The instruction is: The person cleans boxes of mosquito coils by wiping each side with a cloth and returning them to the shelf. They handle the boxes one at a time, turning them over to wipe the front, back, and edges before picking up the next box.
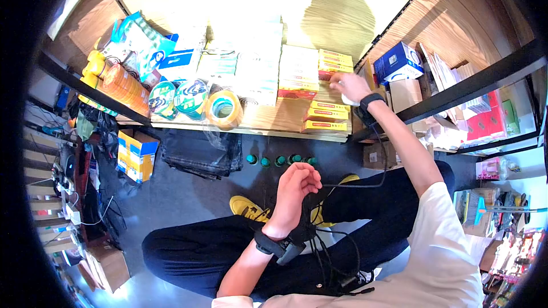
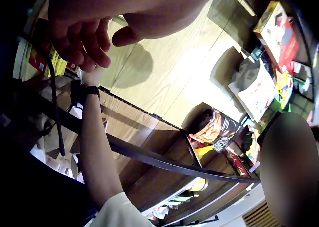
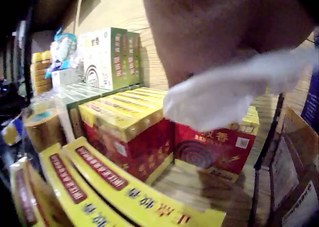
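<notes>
My right hand [image 1: 351, 86] reaches over the shelf and holds a crumpled white cloth [image 3: 214, 97], which hangs below the palm. Right beneath the cloth are yellow-and-red mosquito coil boxes [image 3: 214, 147]; the fingertips are hidden in the right wrist view. A larger block of these boxes [image 3: 129, 142] sits beside them, and several more yellow boxes [image 1: 326, 111] lie along the shelf's front edge. Raised above the lap, my left hand [image 1: 294, 191] has loosely curled fingers and holds nothing. In the left wrist view its fingers [image 2: 89, 40] hang down with the shelf behind.
Tape rolls [image 1: 224, 109], green-labelled round packs [image 1: 191, 98] and orange discs [image 1: 125, 88] line the shelf's left part. A blue box [image 1: 398, 61] stands right of the dark post. Green-capped bottles [image 1: 280, 161], black bags [image 1: 202, 151] and a yellow-blue carton [image 1: 137, 157] are on the floor.
</notes>
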`<state>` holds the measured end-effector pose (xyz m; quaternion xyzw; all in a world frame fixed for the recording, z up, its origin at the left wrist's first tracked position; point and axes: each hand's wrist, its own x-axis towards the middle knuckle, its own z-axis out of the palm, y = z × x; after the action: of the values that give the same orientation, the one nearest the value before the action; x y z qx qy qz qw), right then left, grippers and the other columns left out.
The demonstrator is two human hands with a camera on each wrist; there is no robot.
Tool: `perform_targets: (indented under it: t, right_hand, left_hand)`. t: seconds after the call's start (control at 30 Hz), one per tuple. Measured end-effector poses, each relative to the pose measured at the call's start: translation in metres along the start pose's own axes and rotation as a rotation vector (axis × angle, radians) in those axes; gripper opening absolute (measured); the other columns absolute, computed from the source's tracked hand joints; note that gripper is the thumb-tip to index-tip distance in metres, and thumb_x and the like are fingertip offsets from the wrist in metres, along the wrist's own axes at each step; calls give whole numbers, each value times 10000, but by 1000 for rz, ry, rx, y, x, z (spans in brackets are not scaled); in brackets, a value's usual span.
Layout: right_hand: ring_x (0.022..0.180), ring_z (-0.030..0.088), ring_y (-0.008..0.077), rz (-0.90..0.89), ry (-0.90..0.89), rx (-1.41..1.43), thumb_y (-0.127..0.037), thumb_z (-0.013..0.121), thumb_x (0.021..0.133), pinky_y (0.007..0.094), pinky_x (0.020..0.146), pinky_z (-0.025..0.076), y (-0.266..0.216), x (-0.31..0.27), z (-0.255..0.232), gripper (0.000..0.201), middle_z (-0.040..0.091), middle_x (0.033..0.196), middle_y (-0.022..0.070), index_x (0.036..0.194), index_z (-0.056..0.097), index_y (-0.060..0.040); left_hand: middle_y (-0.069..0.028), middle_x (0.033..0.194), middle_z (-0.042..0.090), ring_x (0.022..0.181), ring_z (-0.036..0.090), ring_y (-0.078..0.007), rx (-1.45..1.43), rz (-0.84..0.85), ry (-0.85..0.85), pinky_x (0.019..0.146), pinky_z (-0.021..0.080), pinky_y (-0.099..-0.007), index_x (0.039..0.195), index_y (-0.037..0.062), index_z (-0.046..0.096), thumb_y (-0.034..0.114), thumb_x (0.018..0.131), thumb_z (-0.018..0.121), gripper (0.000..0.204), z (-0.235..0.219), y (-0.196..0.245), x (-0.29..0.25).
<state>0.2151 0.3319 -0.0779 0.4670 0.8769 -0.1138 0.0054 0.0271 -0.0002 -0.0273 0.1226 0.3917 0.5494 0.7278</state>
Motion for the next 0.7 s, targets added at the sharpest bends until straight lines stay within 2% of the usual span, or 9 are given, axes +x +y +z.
perform_targets:
  t: [0.1, 0.17, 0.27, 0.43, 0.47, 0.53, 0.6, 0.7]
  right_hand:
    - [987, 705, 389, 154, 295, -107, -258, 677, 934, 487, 827, 581, 18, 19, 8, 313, 692, 1101, 189, 1141, 628, -29]
    - [977, 714, 388, 145, 303, -139, -212, 695, 912, 483, 799, 596, 29, 28, 16, 307, 675, 1120, 185, 1120, 594, -10]
    - [930, 741, 349, 106, 310, -328, -133, 641, 907, 481, 748, 611, 47, 39, 40, 231, 675, 1104, 163, 1113, 611, -34]
    - [877, 747, 307, 102, 333, -399, -101, 609, 905, 452, 714, 614, 51, 43, 55, 208, 673, 1059, 142, 1105, 629, -46]
    - [868, 747, 301, 49, 345, -414, -117, 610, 906, 441, 703, 612, 56, 43, 61, 176, 688, 1027, 134, 1067, 652, -62]
    - [859, 747, 295, -7, 358, -433, -133, 612, 906, 430, 692, 610, 56, 43, 59, 149, 703, 995, 125, 1028, 676, -77]
    - [869, 750, 284, 64, 253, -522, -151, 616, 906, 420, 679, 604, 49, 42, 53, 118, 735, 929, 107, 939, 722, -112]
    - [854, 753, 279, 83, 225, -586, -156, 630, 896, 420, 673, 599, 23, 29, 19, 127, 752, 853, 96, 881, 754, -138]
  left_hand:
    - [-63, 948, 644, 867, 624, -182, 0, 7, -4, 812, 490, -321, 1061, 66, 564, 159, 1025, 465, 141, -1, 0, 0]
    - [-65, 952, 646, 867, 625, -182, 3, 7, 2, 813, 491, -323, 1065, 64, 564, 158, 1026, 465, 143, -1, 1, 0]
    - [-70, 957, 650, 862, 627, -185, -11, 11, 7, 811, 493, -325, 1072, 59, 565, 156, 1026, 465, 147, 1, 3, -1]
    - [-69, 951, 652, 862, 628, -177, -11, 5, 10, 804, 494, -321, 1071, 56, 566, 151, 1023, 471, 142, -1, 2, 0]
    - [-68, 951, 653, 862, 629, -177, -9, -1, 13, 805, 494, -321, 1069, 57, 567, 150, 1023, 471, 141, -2, 1, 1]
    - [-68, 952, 654, 862, 629, -176, -11, -4, 14, 806, 493, -322, 1067, 58, 567, 150, 1024, 471, 140, -1, 1, 2]
    - [-69, 952, 654, 859, 631, -178, -25, 23, 5, 802, 495, -318, 1060, 58, 571, 138, 1022, 475, 131, 0, 4, 1]
    - [-66, 945, 653, 860, 636, -177, 31, 68, 27, 785, 501, -310, 1054, 54, 574, 132, 1023, 480, 126, 7, 16, 1]
